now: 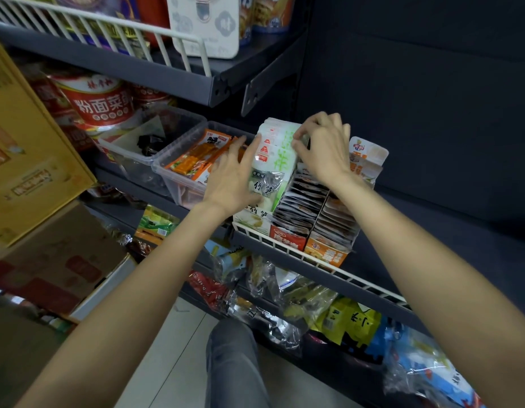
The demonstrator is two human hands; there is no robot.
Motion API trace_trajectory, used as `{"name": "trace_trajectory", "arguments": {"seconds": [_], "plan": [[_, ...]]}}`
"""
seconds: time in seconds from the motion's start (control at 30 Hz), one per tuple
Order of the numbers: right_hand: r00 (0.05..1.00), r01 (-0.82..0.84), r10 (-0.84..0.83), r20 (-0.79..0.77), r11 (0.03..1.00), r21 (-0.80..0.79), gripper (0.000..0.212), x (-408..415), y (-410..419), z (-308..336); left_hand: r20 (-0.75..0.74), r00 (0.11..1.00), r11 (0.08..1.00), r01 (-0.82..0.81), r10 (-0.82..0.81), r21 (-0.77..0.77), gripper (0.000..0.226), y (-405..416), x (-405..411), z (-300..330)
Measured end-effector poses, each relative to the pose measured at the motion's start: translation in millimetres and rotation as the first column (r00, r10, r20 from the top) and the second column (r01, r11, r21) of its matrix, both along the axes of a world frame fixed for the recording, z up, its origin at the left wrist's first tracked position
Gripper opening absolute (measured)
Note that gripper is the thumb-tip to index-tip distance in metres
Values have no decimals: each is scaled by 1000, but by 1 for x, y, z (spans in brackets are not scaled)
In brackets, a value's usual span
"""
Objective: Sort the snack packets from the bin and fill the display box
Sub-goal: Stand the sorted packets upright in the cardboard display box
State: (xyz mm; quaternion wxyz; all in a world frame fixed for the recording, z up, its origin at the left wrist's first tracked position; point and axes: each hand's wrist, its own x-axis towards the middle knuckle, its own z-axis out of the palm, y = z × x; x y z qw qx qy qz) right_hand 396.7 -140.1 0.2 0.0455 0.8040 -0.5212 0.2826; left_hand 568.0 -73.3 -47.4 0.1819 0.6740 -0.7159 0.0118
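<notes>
On the shelf's front edge, we see our left hand (pixel 230 179) flat against white-green snack packets (pixel 274 160), right hand (pixel 324 145) pinching their tops above the display box (pixel 257 223).

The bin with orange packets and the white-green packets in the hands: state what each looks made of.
Bin: clear, slightly frosted rigid plastic; the orange packets show through its wall. White-green packets: probably glossy plastic film; they show a soft sheen and flat sealed edges.

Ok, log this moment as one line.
left hand: steadies stack of white-and-green bamboo-shoot packets | right hand: pinches stack top | stack: upright above white display box | stage: filling
</notes>
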Motion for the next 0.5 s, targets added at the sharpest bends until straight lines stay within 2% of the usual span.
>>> {"name": "trace_trajectory", "arguments": {"seconds": [0.1, 0.2, 0.3, 0.4, 0.5], "plan": [[998, -8, 7, -64, 1000, -17, 30, 0, -1, -2, -64, 996, 993, 63, -70, -104, 106, -3, -2, 0], [994, -8, 4, -112, 999, -38, 30, 1, -3, 0, 16, 988, 973, 157, -156, -168, 93, -13, -11, 10], [991, -8, 1, -137, 999, -48, 35, -1, -3, 2, 6, 987, 980, 157, -158, -121, 84, -30, -24, 26], [982, -36, 37, -186, 999, 13, 45, -5, -3, -2, 41, 990, 990, 135, -134, -33, 70, -47, -32, 32], [979, -32, 40, -200, 998, 45, 44, -11, -1, -4, 61, 986, 988, 156, -157, 19, 60, -55, -36, 31]]}}
